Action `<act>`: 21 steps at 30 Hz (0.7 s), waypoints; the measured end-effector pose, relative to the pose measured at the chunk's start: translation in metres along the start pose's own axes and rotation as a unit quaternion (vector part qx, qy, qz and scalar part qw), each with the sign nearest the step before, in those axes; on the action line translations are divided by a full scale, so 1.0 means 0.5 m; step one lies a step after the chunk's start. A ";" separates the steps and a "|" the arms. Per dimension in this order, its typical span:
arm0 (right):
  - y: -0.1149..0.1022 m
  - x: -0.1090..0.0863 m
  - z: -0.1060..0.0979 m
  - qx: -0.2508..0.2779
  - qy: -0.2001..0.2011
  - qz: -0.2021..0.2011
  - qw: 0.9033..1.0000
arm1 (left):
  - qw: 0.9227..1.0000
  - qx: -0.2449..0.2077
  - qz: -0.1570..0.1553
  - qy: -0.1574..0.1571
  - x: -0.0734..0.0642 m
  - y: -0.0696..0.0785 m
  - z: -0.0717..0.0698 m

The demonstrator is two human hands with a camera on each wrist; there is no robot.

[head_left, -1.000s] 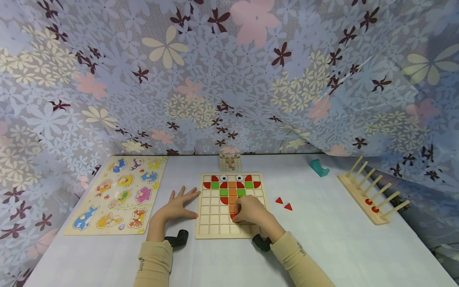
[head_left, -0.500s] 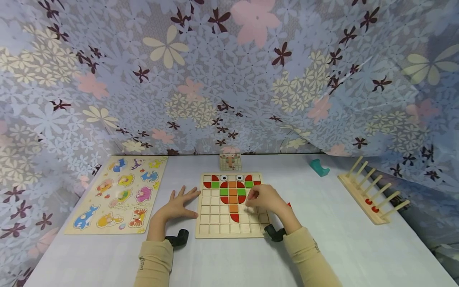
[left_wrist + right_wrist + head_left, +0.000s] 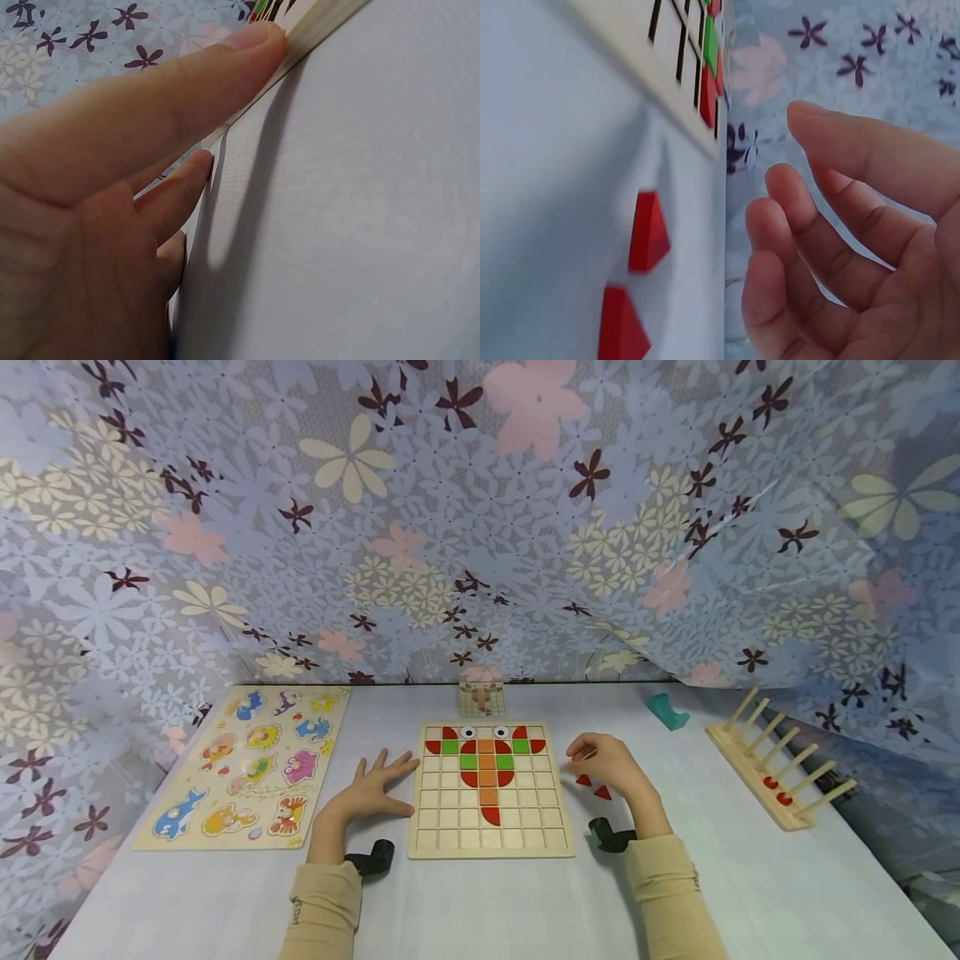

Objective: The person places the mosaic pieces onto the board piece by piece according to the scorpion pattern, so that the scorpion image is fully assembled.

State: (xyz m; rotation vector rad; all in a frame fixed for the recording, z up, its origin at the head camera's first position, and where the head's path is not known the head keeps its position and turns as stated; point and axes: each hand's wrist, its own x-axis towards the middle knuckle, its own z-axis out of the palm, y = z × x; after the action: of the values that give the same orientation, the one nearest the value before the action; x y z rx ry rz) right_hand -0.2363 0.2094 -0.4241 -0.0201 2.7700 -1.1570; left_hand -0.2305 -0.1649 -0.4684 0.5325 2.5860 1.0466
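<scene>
A wooden grid board (image 3: 448, 818) lies in the middle of the table, with red, green and orange pieces and two eye pieces set in its cells. At the lower end of an orange column (image 3: 487, 777) sits a red quarter-round piece (image 3: 491, 816). My left hand (image 3: 371, 793) spreads its fingers, with thumb and fingertips touching the board's left edge. Right of the board, my right hand (image 3: 611, 767) hovers with loosely bent fingers and holds nothing. Just below it on the table lie two red triangle pieces (image 3: 602, 792), also in the right wrist view (image 3: 649, 234).
A small pattern card (image 3: 482, 699) stands behind the board. At left lies an animal puzzle board (image 3: 247, 802). To the right are a teal curved block (image 3: 667, 712) and a wooden peg rack (image 3: 757, 777) with red beads. A floral curtain hangs at the back.
My right hand has let go of the red quarter-round piece on the board and moved right, off the board, to above the red triangles. The left hand has stayed in place.
</scene>
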 end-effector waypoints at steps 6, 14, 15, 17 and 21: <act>0.022 0.003 -0.014 0.003 -0.002 0.027 1.000 | 1.000 0.002 -0.002 0.000 0.000 -0.001 -0.001; 0.041 0.011 -0.009 0.012 -0.035 0.030 0.999 | 1.000 0.012 -0.002 0.007 0.000 -0.001 -0.001; 0.043 0.012 -0.007 0.013 -0.041 0.026 0.999 | 1.000 0.013 -0.002 0.007 0.000 -0.002 -0.001; 0.044 0.012 -0.002 0.013 -0.045 0.022 0.999 | 1.000 0.014 -0.002 0.007 0.001 -0.003 -0.001; 0.045 0.010 0.006 -0.003 -0.045 0.005 0.999 | 1.000 0.013 -0.001 0.008 0.003 -0.004 0.000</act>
State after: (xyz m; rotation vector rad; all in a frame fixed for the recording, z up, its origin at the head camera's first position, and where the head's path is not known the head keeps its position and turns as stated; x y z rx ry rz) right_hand -0.2397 0.2228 -0.4425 -0.0568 2.6931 -1.1160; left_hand -0.2326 -0.1657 -0.4700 0.5297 2.6159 1.0226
